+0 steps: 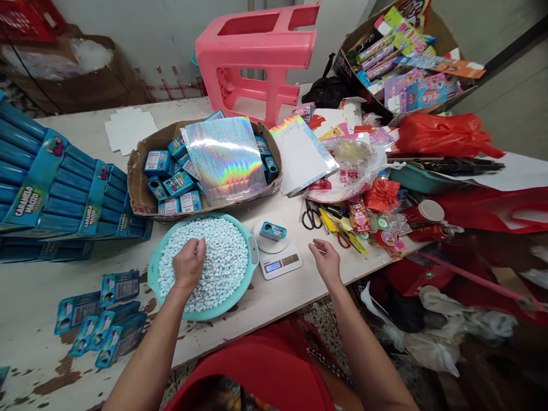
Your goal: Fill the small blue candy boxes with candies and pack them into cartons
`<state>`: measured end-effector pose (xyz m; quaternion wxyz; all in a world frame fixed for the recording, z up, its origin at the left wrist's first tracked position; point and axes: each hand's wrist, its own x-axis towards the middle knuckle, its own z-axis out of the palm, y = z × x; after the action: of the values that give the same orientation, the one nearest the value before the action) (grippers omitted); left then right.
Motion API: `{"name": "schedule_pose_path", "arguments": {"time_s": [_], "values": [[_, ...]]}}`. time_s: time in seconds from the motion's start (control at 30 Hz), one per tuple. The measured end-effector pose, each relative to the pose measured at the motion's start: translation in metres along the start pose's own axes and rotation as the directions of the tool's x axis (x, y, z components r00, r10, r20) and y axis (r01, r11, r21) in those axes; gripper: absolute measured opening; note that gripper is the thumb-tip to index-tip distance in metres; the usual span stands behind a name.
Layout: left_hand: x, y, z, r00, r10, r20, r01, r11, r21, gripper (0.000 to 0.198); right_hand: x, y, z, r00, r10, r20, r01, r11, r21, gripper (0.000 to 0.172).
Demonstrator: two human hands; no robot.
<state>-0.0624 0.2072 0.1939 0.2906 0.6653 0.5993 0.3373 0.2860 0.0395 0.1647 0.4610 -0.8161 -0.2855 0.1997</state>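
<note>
My left hand (189, 264) is over the left part of a round teal basin (254, 255) full of small pale blue candies (226, 251). Its fingers are curled together, and whatever they hold is hidden. Right of the basin, a small blue box (273, 231) lies on the round plate of a white digital scale (281, 264) with a lit display. My right hand (325, 260) hovers at the right of the scale, palm inward, fingers loosely curved and apart, holding nothing.
Behind the basin stands a cardboard box (141, 206) of blue boxes under a holographic sheet (226, 160). Blue packs (120, 286) lie at the left, near stacked blue displays (64, 188). Scissors (311, 216), bags and wrappers crowd the right. A pink stool (257, 51) stands behind.
</note>
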Motion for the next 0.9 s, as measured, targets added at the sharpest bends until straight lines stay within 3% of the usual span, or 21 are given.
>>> {"name": "schedule_pose_path", "arguments": {"time_s": [0.07, 0.17, 0.27, 0.37, 0.47, 0.53, 0.63, 0.73, 0.83, 0.9], "values": [[0.005, 0.008, -0.009, 0.97, -0.241, -0.014, 0.222, 0.915, -0.337, 0.034, 0.0, -0.003, 0.003, 1.0, 0.002, 0.009, -0.002, 1.0, 0.001, 0.04], [0.015, 0.016, -0.024, 0.877, -0.464, 0.122, 0.423, 0.627, -0.653, 0.029, 0.002, -0.015, 0.016, 0.999, -0.025, 0.042, 0.024, 1.0, 0.017, 0.041], [0.021, 0.018, -0.034, 0.798, -0.513, 0.318, 0.524, 0.328, -0.786, 0.024, 0.006, -0.032, 0.041, 0.992, -0.089, 0.094, 0.085, 0.995, 0.042, 0.052], [0.022, 0.018, -0.035, 0.696, -0.528, 0.487, 0.583, 0.021, -0.812, 0.022, 0.009, -0.048, 0.07, 0.965, -0.196, 0.174, 0.194, 0.981, 0.028, 0.064], [0.018, 0.024, -0.032, 0.635, -0.54, 0.552, 0.613, -0.083, -0.786, 0.026, 0.009, -0.064, 0.086, 0.941, -0.257, 0.218, 0.26, 0.965, 0.015, 0.045], [0.016, 0.031, -0.033, 0.623, -0.534, 0.571, 0.617, -0.112, -0.779, 0.027, 0.003, -0.081, 0.085, 0.947, -0.265, 0.184, 0.266, 0.964, 0.021, 0.04], [0.014, 0.053, -0.041, 0.67, -0.493, 0.555, 0.608, -0.065, -0.791, 0.031, -0.016, -0.118, 0.073, 0.921, -0.368, 0.124, 0.364, 0.93, 0.06, 0.038], [0.012, 0.084, -0.05, 0.771, -0.435, 0.464, 0.534, 0.046, -0.844, 0.036, -0.044, -0.157, 0.07, 0.814, -0.526, 0.247, 0.509, 0.85, 0.133, 0.034], [0.007, 0.111, -0.051, 0.878, -0.383, 0.287, 0.385, 0.21, -0.899, 0.039, -0.071, -0.181, 0.083, 0.692, -0.595, 0.408, 0.569, 0.798, 0.2, 0.032], [0.004, 0.119, -0.046, 0.92, -0.352, 0.171, 0.288, 0.314, -0.904, 0.039, -0.084, -0.186, 0.097, 0.66, -0.609, 0.441, 0.583, 0.784, 0.21, 0.032]]}}
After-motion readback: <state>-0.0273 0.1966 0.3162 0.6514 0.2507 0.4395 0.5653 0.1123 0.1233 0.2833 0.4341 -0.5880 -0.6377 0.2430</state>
